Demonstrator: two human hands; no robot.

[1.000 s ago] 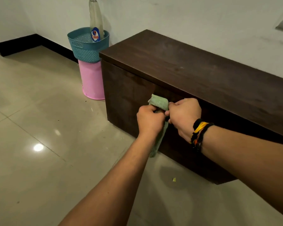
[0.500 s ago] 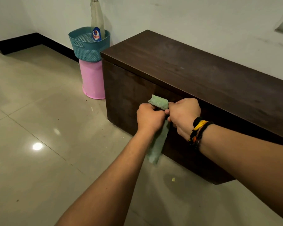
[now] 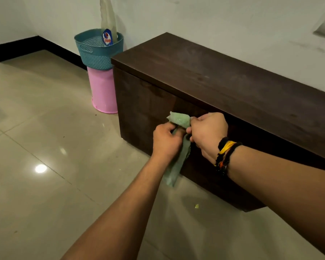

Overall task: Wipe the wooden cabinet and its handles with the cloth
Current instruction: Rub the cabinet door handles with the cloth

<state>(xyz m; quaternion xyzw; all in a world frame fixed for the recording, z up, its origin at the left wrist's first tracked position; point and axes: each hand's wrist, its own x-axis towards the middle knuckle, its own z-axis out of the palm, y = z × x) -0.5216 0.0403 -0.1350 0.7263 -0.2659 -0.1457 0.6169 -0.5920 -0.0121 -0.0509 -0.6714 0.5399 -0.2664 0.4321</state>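
Room: pale glossy floor tiles (image 3: 45,128) with a bright lamp glare to the left of the cabinet, white wall (image 3: 214,21) behind it, black skirting along the wall's foot.
Cabinet (image 3: 223,79): long, low, dark brown wood, back against the wall; its flat top runs off to the right, its front face is in shadow.
Right arm: comes in from the right edge, crossing in front of the cabinet's front face; black, yellow and orange wrist bands (image 3: 224,152) on the wrist.
Left arm: comes up from the bottom edge, over the floor in front of the cabinet.
Pink bin (image 3: 102,91): stands on the floor, touching or just beside the cabinet's left end.
Teal basket (image 3: 96,53): perforated plastic, sits on top of the pink bin, next to the cabinet's top left corner.
Bottle (image 3: 107,19): clear, with a blue and red label, upright inside the teal basket.
Cloth (image 3: 179,120): light green, bunched at the cabinet's front face just under the top edge, its tail hanging down in front of the face between the two hands.
Right hand (image 3: 207,130): fingers curled shut, pinching the cloth's upper bunch against the cabinet front.
Left hand (image 3: 166,140): fingers closed round the cloth just below the bunch.
Handle: hidden behind the cloth and hands, cannot tell its shape.
Scrap (image 3: 196,206): small yellow-green bit on the floor, near the cabinet's lower front edge.
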